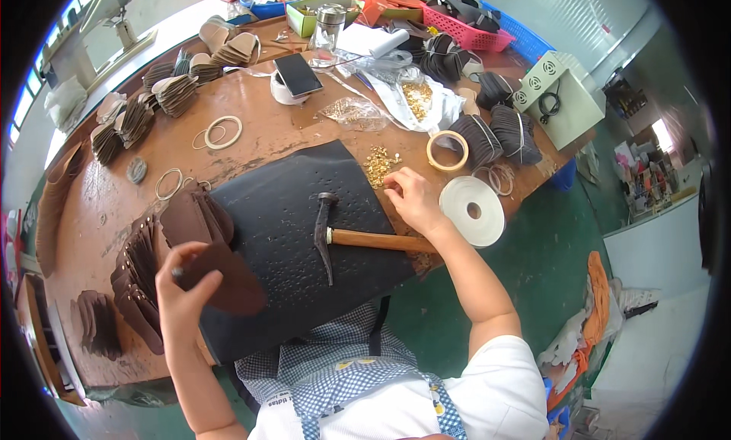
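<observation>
Left hand grips brown leather piece at 7 o'clock on black mat. Right hand pinches at brass rivets, 1 o'clock of mat. Hammer lies on mat, untouched, between hands. Bench underneath.
</observation>
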The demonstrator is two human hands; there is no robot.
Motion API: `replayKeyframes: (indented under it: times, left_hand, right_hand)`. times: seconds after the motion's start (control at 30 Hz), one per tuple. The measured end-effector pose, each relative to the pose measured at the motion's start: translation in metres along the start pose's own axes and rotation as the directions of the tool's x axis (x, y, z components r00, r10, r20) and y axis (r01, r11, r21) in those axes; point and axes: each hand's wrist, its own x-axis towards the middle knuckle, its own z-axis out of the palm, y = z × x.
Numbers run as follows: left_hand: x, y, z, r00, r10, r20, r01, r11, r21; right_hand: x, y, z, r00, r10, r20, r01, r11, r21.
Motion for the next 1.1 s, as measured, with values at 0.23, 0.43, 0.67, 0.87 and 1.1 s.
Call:
replayKeyframes:
  times: [0.23,0.43,0.67,0.87,1.1]
  left_hand:
    - [-0.052,-0.029,0.028,0.919,-0.385,0.086,0.383,0.817,-0.432]
    - [-0.045,-0.057,0.045,0.943,-0.318,0.097,0.325,0.943,-0.071]
    - [-0.003,-0.085,0.042,0.989,-0.136,-0.065,0.143,0.983,0.115]
    - [0.017,-0.092,0.014,0.966,-0.232,-0.112,0.235,0.972,0.012]
    - [-0.02,-0.068,0.018,0.944,-0.327,0.043,0.328,0.919,-0.22]
  right_hand:
    - [0.013,-0.014,0.015,0.974,-0.226,0.013,0.226,0.964,-0.14]
    - [0.023,-0.019,0.016,0.855,-0.394,0.337,0.517,0.701,-0.491]
    - [0.024,-0.01,0.007,0.9,-0.376,0.218,0.432,0.831,-0.351]
    - [0.016,-0.004,-0.003,0.99,-0.131,0.056,0.139,0.973,-0.184]
    - [0.0,-0.032,-0.007,0.98,0.198,0.034,-0.189,0.85,0.492]
